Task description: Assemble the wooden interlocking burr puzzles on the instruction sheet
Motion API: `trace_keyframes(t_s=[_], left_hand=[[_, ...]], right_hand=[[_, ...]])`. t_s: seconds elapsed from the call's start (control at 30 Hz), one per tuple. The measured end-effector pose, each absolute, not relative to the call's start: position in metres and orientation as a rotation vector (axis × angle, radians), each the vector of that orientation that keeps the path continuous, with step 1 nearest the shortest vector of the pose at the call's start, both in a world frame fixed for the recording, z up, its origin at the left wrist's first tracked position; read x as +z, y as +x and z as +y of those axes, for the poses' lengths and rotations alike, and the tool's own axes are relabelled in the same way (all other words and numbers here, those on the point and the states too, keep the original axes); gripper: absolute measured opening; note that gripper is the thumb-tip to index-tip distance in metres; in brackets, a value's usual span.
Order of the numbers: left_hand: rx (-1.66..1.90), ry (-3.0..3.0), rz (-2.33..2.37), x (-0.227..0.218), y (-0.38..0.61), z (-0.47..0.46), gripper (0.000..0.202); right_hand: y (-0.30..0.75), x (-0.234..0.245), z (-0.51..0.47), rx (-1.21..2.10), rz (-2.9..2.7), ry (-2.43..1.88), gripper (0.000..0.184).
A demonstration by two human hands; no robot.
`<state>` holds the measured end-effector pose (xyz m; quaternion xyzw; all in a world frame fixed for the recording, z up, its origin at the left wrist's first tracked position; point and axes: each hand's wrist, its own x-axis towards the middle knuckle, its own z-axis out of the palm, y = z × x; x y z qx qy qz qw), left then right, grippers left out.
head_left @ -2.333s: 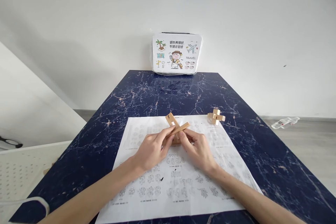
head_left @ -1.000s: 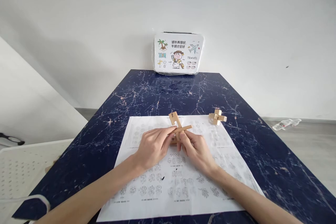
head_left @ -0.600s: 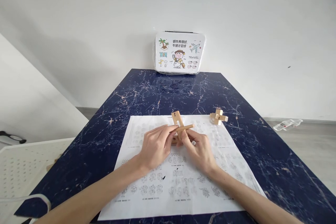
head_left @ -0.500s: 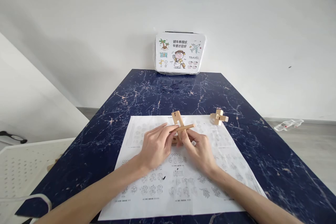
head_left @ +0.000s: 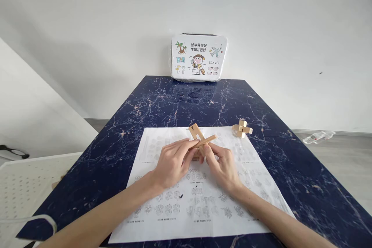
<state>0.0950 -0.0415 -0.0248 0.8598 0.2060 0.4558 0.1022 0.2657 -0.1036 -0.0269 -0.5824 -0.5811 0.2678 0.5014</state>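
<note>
Over the printed instruction sheet (head_left: pixel 171 224), both hands meet around wooden puzzle pieces. My left hand (head_left: pixel 174 159) is closed, its fingers pinching the near end of a narrow wooden stick (head_left: pixel 209 139). That stick lies slantwise across a notched wooden piece (head_left: pixel 194 130) marked 3. With thumb and fingers, my right hand (head_left: pixel 219 161) grips the notched piece near the crossing. Part of another wooden piece (head_left: pixel 195 159) shows low between the hands; the fingers hide most of it. An assembled wooden cross-shaped puzzle (head_left: pixel 242 128) sits at the sheet's upper right corner.
A white cartoon-printed case (head_left: pixel 199 58) stands at the far end of the dark blue marbled table (head_left: pixel 186 104), against the wall. Left of the table is a white perforated surface (head_left: pixel 26 178) with a white cable (head_left: pixel 43 217). A clear plastic item (head_left: pixel 319 137) lies on the floor at right.
The piece marked 3 has tilted further to the left, and the stick across it has turned a little. Both hands keep their hold, with the right fingers slightly shifted.
</note>
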Motion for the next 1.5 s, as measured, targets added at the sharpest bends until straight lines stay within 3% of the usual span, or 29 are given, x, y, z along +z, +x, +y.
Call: trace_keyframes(t_s=[0.27, 0.47, 0.6, 0.77, 0.9, 1.17, 1.5], left_hand=[[1.296, 2.343, 0.719, -0.022, 0.098, -0.047, 0.017], [1.353, 2.376, 0.706, -0.018, 0.095, -0.047, 0.019], [1.413, 1.984, 0.867, -0.015, 0.093, -0.045, 0.020], [0.838, 1.360, 0.678, -0.012, 0.089, -0.031, 0.048], [0.611, 1.215, 0.535, -0.008, 0.086, -0.026, 0.039], [0.449, 1.078, 0.367, -0.008, 0.082, -0.022, 0.029], [0.375, 0.958, 0.385, -0.013, 0.077, -0.022, 0.033]], right_hand=[[0.265, -0.029, -0.104, 0.566, -1.433, -1.417, 0.050], [0.268, -0.026, -0.101, 0.856, -1.385, -1.195, 0.048], [0.275, -0.022, -0.095, 1.067, -1.318, -1.077, 0.044], [0.282, -0.023, -0.092, 1.370, -1.253, -0.956, 0.041], [0.284, -0.024, -0.092, 1.564, -1.261, -0.785, 0.038], [0.289, -0.027, -0.092, 1.553, -1.304, -0.857, 0.038], [0.288, -0.028, -0.092, 1.619, -1.410, -0.756, 0.039]])
